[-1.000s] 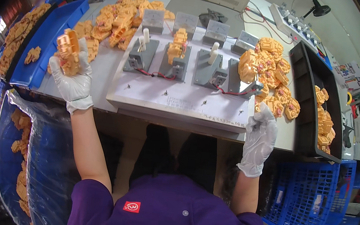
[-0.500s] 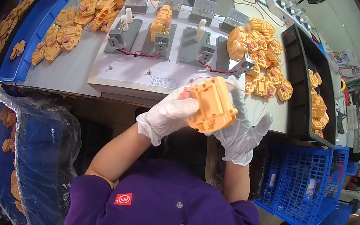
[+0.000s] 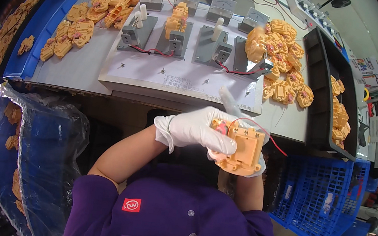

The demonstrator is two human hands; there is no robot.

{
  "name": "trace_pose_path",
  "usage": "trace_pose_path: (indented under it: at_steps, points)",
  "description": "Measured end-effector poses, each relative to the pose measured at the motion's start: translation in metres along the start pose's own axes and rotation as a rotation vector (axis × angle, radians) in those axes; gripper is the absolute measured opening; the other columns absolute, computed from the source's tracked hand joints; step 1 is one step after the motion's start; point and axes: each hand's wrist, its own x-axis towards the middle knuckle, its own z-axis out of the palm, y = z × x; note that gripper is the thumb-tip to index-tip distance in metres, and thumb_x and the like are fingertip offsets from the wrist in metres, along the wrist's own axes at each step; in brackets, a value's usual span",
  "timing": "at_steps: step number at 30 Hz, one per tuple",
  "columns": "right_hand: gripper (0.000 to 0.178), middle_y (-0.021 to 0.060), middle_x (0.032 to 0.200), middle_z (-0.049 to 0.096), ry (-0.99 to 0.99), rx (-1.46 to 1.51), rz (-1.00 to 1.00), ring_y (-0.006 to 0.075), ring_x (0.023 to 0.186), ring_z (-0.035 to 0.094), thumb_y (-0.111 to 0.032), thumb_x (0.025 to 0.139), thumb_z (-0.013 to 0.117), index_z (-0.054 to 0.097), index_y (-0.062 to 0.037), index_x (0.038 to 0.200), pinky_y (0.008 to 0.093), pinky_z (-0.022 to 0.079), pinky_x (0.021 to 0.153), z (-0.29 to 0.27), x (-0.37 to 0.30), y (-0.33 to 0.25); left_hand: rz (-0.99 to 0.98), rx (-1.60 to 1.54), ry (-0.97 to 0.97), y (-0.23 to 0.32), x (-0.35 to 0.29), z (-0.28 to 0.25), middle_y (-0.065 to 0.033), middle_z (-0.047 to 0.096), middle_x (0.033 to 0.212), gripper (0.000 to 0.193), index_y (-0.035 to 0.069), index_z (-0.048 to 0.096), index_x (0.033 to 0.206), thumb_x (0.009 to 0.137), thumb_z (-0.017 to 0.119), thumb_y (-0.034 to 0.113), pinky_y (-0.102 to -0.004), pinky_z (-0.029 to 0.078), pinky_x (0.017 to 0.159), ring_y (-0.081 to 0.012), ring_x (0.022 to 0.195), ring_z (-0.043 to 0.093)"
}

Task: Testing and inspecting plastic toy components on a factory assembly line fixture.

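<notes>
My left hand (image 3: 192, 130) wears a white glove and grips an orange plastic housing (image 3: 247, 147) by its left side, thumb across the front. A pink part shows at the housing's left, and a red wire (image 3: 272, 137) loops over its top and trails right. My right hand (image 3: 259, 168), gloved as well, is mostly hidden behind the housing and supports it from the back and lower right. One pale gloved finger (image 3: 229, 102) sticks up behind it. Both hands are in front of the bench edge, below the white test board (image 3: 179, 85).
Grey fixtures (image 3: 210, 49) with white-handled clamps stand before several meters (image 3: 221, 8). Similar housings sit in two fixtures and in piles left (image 3: 81, 32) and right (image 3: 281, 89). A black bin (image 3: 319, 87), blue tray (image 3: 42, 36), plastic-lined container (image 3: 48, 133) and blue crate (image 3: 317, 192) flank me.
The housing has come down toward my body and to the right, turned more upright. My right hand, spread beside it before, is now behind it.
</notes>
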Motion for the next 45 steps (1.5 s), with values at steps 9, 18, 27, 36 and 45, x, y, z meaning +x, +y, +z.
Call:
trace_pose_path:
  at_steps: [9, 18, 27, 36, 45]
  points:
    - [0.043, 0.0120, 0.123, 0.063, 0.341, -0.081, -0.357, 0.0243, 0.109, 0.064, -0.035, 0.103, 0.050, 0.052, -0.0070, 0.136, 0.0358, 0.057, 0.085, 0.091, 0.040, -0.013, 0.523, -1.017, -0.490, 0.004, 0.008, -0.005, -0.0201, 0.012, 0.164, 0.100, 0.018, 0.003, 0.160, 0.091, 0.071, 0.041, -0.0330, 0.055, 0.071, -0.0186, 0.084, 0.058]
    - [0.044, 0.0073, 0.129, 0.057, 0.181, 0.018, 0.088, 0.0160, 0.118, 0.058, -0.031, 0.102, 0.058, 0.048, -0.0068, 0.137, 0.0334, 0.050, 0.098, 0.079, 0.033, -0.004, 0.549, -0.890, -0.212, -0.021, 0.016, 0.000, -0.0302, 0.023, 0.158, 0.098, -0.002, 0.010, 0.157, 0.087, 0.070, 0.032, -0.0324, 0.056, 0.079, -0.0235, 0.095, 0.065]
    - [0.093, 0.0104, 0.155, 0.038, 0.090, -0.141, -0.255, 0.0246, 0.142, 0.036, -0.078, 0.088, 0.041, 0.030, -0.0149, 0.156, 0.0519, 0.031, 0.113, 0.070, 0.024, -0.038, 0.756, -0.187, 0.220, 0.027, 0.004, 0.014, -0.0254, 0.025, 0.158, 0.119, 0.002, 0.012, 0.157, 0.072, 0.084, 0.042, -0.0297, 0.057, 0.090, -0.0188, 0.116, 0.062]
    - [0.102, 0.0133, 0.155, 0.036, -0.323, 0.351, -0.197, 0.0279, 0.139, 0.043, -0.077, 0.086, 0.049, 0.022, -0.0090, 0.157, 0.0448, 0.034, 0.116, 0.029, -0.005, 0.006, 0.352, -0.110, 0.039, -0.005, 0.016, 0.016, -0.0077, 0.049, 0.146, 0.118, 0.003, 0.023, 0.157, 0.066, 0.090, 0.037, -0.0369, 0.036, 0.113, -0.0195, 0.131, 0.050]
    - [0.072, 0.0175, 0.132, 0.056, 0.448, -0.128, -0.055, 0.0259, 0.116, 0.060, -0.055, 0.098, 0.051, 0.035, -0.0064, 0.149, 0.0391, 0.052, 0.096, 0.081, -0.008, -0.051, 0.298, 0.219, -0.083, -0.022, 0.004, 0.014, -0.0109, 0.030, 0.159, 0.063, 0.003, 0.061, 0.134, 0.078, 0.085, 0.021, -0.0352, 0.031, 0.115, -0.0170, 0.141, 0.034]
